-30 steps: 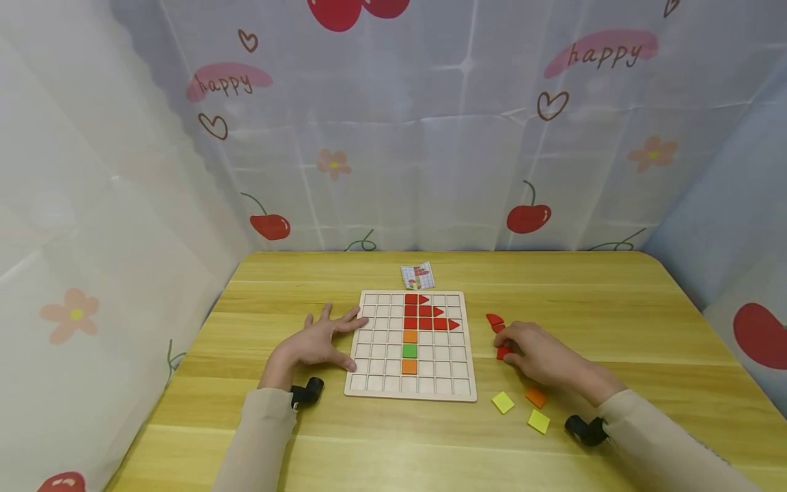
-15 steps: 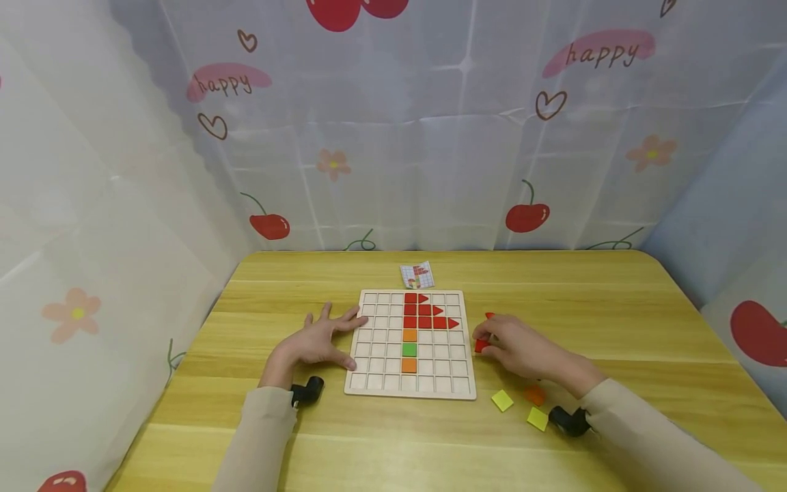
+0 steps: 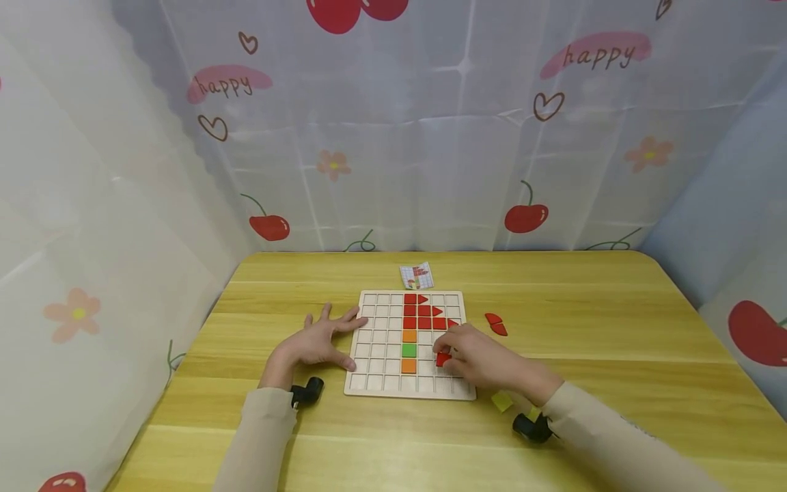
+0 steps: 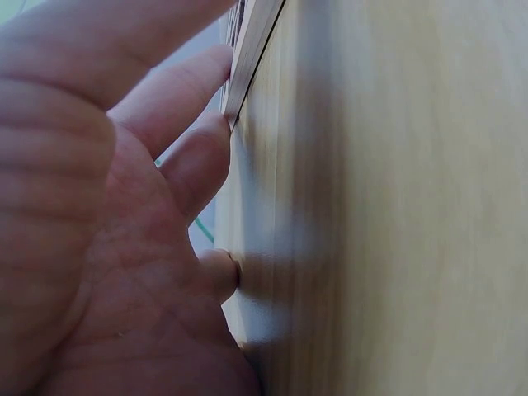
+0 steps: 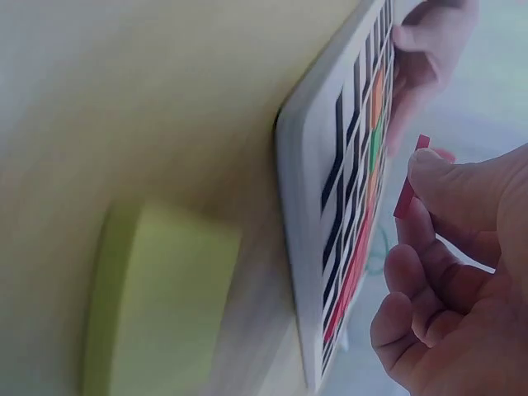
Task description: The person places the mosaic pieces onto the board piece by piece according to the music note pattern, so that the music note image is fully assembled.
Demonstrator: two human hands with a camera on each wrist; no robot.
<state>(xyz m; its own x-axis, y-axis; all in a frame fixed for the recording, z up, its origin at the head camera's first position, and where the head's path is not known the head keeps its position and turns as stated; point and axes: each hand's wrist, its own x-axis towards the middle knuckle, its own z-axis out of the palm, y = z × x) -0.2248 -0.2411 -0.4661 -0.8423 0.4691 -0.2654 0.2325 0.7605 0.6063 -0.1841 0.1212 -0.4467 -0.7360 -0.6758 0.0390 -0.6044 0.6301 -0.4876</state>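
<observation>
In the head view, resting the left hand (image 3: 316, 342) at the board's (image 3: 378, 350) 9 o'clock side, spreading its fingers well apart and touching the edge with thumb and forefinger. Angling the right hand (image 3: 482, 359) across the board's 4 o'clock edge with its forearm slanting back toward 4 o'clock, pinching a red tile (image 3: 442, 359) and holding it at 9 o'clock from that hand, over the grid. Seeing two red curved pieces (image 3: 496, 324) at about 1 o'clock from the right hand, and a picture card (image 3: 417, 276) at the board's 12 o'clock. In the left wrist view, revealing the left palm, hidden from above, with fingertips at the board's side edge toward 11 o'clock and the table (image 4: 412, 206) filling the 3 o'clock side. In the right wrist view, showing the red tile edge-on at 11 o'clock from the right hand, clamped between thumb and finger, and exposing a gap between tile and board. Curling the other fingers loosely toward the palm there. Also catching a large, blurred yellow tile (image 5: 173, 297) at 7 o'clock, and the left hand across the board at about 1 o'clock.
</observation>
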